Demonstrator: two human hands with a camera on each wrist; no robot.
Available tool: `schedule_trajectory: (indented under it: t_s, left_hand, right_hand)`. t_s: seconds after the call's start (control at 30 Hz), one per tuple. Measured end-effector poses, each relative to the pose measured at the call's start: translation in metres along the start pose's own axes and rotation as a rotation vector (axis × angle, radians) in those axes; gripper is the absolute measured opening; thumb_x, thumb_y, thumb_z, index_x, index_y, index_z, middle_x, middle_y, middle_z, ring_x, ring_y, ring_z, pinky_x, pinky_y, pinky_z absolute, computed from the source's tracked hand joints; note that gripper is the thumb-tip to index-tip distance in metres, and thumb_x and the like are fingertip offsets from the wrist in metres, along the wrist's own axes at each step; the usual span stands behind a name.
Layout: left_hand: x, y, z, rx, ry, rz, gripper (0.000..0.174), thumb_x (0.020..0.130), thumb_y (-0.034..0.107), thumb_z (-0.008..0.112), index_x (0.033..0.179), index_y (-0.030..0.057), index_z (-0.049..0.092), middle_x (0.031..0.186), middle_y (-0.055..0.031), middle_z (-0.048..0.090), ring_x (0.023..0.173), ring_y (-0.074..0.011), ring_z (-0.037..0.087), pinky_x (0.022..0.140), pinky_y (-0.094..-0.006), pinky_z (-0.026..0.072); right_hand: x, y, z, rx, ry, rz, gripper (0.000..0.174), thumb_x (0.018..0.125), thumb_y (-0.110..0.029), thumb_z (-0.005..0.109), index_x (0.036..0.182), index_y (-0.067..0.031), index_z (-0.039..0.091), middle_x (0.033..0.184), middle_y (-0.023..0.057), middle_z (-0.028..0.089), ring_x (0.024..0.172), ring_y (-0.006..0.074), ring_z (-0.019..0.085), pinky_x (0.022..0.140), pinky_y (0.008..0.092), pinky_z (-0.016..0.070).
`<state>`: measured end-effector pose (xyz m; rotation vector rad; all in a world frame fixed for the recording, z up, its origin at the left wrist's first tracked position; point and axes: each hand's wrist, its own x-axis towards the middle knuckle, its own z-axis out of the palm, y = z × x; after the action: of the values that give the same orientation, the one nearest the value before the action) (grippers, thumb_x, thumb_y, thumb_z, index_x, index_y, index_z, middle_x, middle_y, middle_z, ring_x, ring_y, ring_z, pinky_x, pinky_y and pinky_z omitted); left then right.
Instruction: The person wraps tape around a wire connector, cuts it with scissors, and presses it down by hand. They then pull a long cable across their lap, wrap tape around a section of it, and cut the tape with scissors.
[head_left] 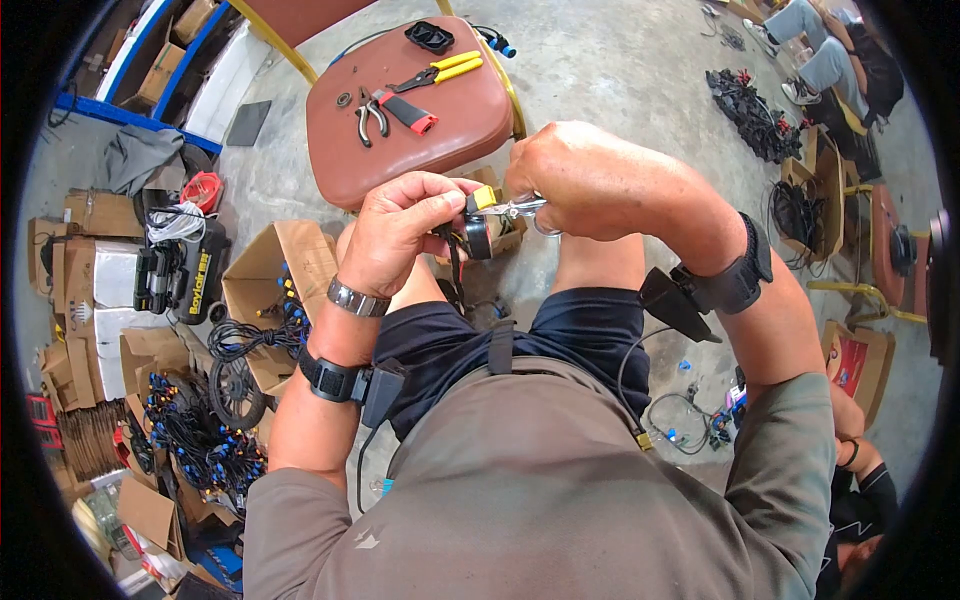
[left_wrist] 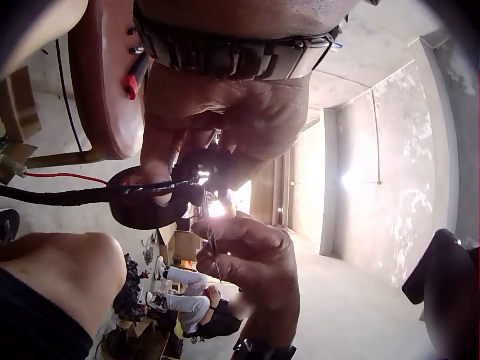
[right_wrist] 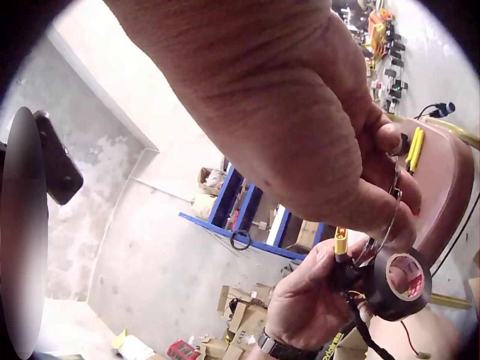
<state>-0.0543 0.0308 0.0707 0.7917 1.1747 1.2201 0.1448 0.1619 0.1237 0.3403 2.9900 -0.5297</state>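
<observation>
My left hand [head_left: 405, 225] holds a yellow connector [head_left: 484, 197] with a black-wrapped cable [left_wrist: 75, 196] running from it. A roll of black electrical tape [right_wrist: 388, 301] hangs against the connector's black end, right at the left fingers. With curled fingers my right hand [head_left: 570, 180] grips small silver scissors [head_left: 515, 208]. Their blades reach to the tape just beside the connector, close to the left fingertips. The right palm hides part of the scissors' handles in the right wrist view.
Ahead stands a brown padded chair [head_left: 335, 165] bearing pliers [head_left: 372, 122], a red-and-black tool [head_left: 405, 112] and a yellow-handled wire tool [head_left: 440, 70]. Cardboard boxes [head_left: 255, 265] and bundled cables [head_left: 205, 440] crowd the left. Another person [head_left: 850, 60] sits at the far right.
</observation>
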Motion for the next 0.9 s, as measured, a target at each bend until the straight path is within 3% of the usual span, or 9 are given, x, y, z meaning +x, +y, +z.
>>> schedule_trajectory:
  t_s: [0.07, 0.2, 0.47, 0.9]
  left_hand:
    - [0.001, 0.0, -0.002, 0.029, 0.027, 0.021, 0.015, 0.092, 0.012, 0.063, 0.101, 0.0013, 0.066, 0.11, -0.012, 0.068, 0.079, -0.0102, 0.065, 0.058, -0.0267, 0.0603]
    - [0.002, -0.001, -0.007, 0.017, 0.03, 0.011, 0.015, 0.092, 0.012, 0.063, 0.102, 0.0012, 0.066, 0.11, -0.0121, 0.068, 0.078, -0.009, 0.063, 0.058, -0.0267, 0.0603]
    - [0.004, 0.002, -0.008, -0.002, 0.01, 0.003, 0.016, 0.092, 0.013, 0.063, 0.102, 0.001, 0.066, 0.106, -0.0107, 0.069, 0.079, -0.0153, 0.07, 0.058, -0.028, 0.0601]
    - [0.007, -0.002, -0.015, 0.032, 0.007, -0.015, 0.014, 0.092, 0.013, 0.064, 0.1, 0.0015, 0.067, 0.107, -0.0089, 0.07, 0.079, -0.0115, 0.069, 0.056, -0.0231, 0.0568]
  right_hand:
    - [0.003, 0.002, 0.002, 0.042, -0.002, -0.007, 0.021, 0.066, -0.004, 0.071, 0.086, -0.0009, 0.067, 0.089, 0.0157, 0.065, 0.091, 0.0366, 0.063, 0.08, 0.0432, 0.0511]
    - [0.009, 0.003, 0.003, 0.06, -0.01, -0.013, 0.02, 0.065, -0.004, 0.071, 0.085, -0.0006, 0.067, 0.088, 0.0157, 0.065, 0.09, 0.0368, 0.063, 0.08, 0.0433, 0.0511]
    - [0.023, 0.003, 0.004, 0.043, -0.049, -0.002, 0.016, 0.066, -0.001, 0.067, 0.082, -0.0001, 0.066, 0.086, 0.0176, 0.064, 0.086, 0.0378, 0.064, 0.077, 0.0438, 0.0515]
    - [0.032, 0.007, 0.012, 0.056, -0.033, -0.021, 0.018, 0.065, -0.001, 0.065, 0.083, 0.0004, 0.066, 0.084, 0.0179, 0.064, 0.087, 0.0373, 0.064, 0.079, 0.0429, 0.0518]
